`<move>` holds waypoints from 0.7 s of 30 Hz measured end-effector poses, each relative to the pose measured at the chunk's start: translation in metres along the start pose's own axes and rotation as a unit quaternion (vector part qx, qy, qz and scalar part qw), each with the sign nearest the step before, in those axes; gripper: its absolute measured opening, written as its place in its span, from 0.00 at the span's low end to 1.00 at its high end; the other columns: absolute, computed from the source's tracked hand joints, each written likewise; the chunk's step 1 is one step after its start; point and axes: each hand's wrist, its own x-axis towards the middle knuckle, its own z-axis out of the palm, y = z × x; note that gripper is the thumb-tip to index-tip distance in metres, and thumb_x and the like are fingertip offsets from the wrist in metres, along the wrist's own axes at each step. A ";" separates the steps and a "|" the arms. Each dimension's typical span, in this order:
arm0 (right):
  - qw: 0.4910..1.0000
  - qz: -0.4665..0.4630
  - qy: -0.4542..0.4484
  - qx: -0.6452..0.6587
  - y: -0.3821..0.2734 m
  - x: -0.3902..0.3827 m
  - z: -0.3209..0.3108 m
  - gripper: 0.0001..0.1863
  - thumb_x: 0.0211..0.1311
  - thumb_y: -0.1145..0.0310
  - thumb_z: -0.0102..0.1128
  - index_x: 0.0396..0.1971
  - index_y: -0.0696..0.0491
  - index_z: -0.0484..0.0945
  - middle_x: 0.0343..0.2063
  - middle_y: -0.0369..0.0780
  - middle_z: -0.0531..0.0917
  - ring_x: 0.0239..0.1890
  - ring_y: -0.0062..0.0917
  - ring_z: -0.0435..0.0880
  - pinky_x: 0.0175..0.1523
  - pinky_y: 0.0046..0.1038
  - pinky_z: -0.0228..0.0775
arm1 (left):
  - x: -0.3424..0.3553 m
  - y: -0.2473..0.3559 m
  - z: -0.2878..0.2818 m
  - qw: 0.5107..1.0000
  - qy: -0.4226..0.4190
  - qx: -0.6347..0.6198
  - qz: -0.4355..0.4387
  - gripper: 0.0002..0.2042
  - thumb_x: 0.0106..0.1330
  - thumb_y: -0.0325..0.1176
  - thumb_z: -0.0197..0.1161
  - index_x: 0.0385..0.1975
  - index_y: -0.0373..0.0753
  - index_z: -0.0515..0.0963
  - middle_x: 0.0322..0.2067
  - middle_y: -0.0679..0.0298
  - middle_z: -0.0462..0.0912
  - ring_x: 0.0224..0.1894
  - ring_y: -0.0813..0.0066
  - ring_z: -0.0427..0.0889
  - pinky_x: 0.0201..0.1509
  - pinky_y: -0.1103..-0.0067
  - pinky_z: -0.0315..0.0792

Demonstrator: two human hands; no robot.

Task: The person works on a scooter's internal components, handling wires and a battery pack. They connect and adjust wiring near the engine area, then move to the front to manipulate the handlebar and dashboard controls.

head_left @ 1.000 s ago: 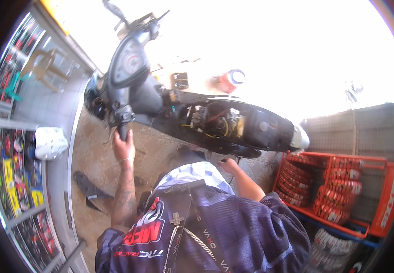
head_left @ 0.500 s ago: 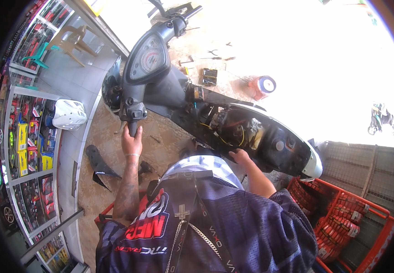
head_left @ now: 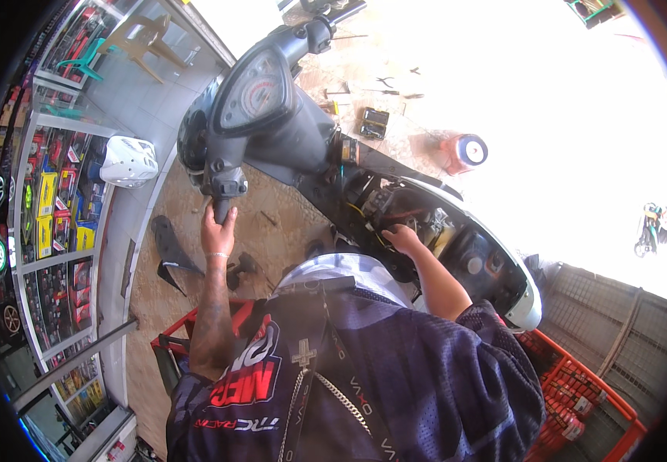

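A scooter with its seat and some panels off stands across in front of me. My left hand (head_left: 218,233) is wrapped round the dark handlebar grip (head_left: 223,206), just below the switch housing (head_left: 227,185). Between the two ends of the handlebar sits the instrument cluster (head_left: 256,94). My right hand (head_left: 402,240) is at the near side of the open body bay (head_left: 426,212), fingers curled in over its edge. What those fingers hold or touch is hidden. A yellow cable (head_left: 356,212) runs close by, and the pale tail panel (head_left: 532,304) curves away to the right.
Dark plastic panels (head_left: 172,250) lie on the tiled floor at left. Beyond the scooter are a black tool case (head_left: 374,123), several hand tools and a round container (head_left: 470,150). A white fairing (head_left: 128,162) rests by the glass display shelves. A red rack (head_left: 610,400) stands at right.
My right hand has shifted from the scooter's near lower edge forward to the open bay. My left hand stays on the grip. The whole view has shifted slightly.
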 end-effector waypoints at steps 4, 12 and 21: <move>1.000 0.001 -0.017 0.008 -0.002 0.010 -0.002 0.35 0.61 0.40 0.59 0.53 0.58 0.80 0.51 0.55 0.82 0.57 0.47 0.79 0.61 0.40 0.71 | -0.003 0.008 -0.001 1.000 0.015 0.008 0.001 0.30 0.63 0.48 0.69 0.59 0.36 0.73 0.52 0.49 0.81 0.54 0.50 0.80 0.56 0.63 0.72; 1.000 -0.024 -0.009 -0.005 0.015 0.034 0.003 0.34 0.61 0.43 0.60 0.54 0.59 0.79 0.52 0.56 0.81 0.58 0.48 0.78 0.62 0.40 0.69 | -0.002 0.018 0.000 0.998 0.048 -0.019 0.033 0.26 0.62 0.46 0.70 0.54 0.36 0.76 0.46 0.49 0.83 0.48 0.52 0.82 0.51 0.65 0.74; 0.968 -0.158 -0.167 -0.097 0.020 0.073 -0.043 0.32 0.64 0.50 0.61 0.59 0.60 0.75 0.56 0.55 0.79 0.60 0.45 0.78 0.64 0.40 0.66 | -0.018 0.012 0.003 0.988 0.142 0.057 0.014 0.29 0.55 0.46 0.75 0.54 0.39 0.76 0.49 0.50 0.78 0.52 0.51 0.78 0.57 0.62 0.72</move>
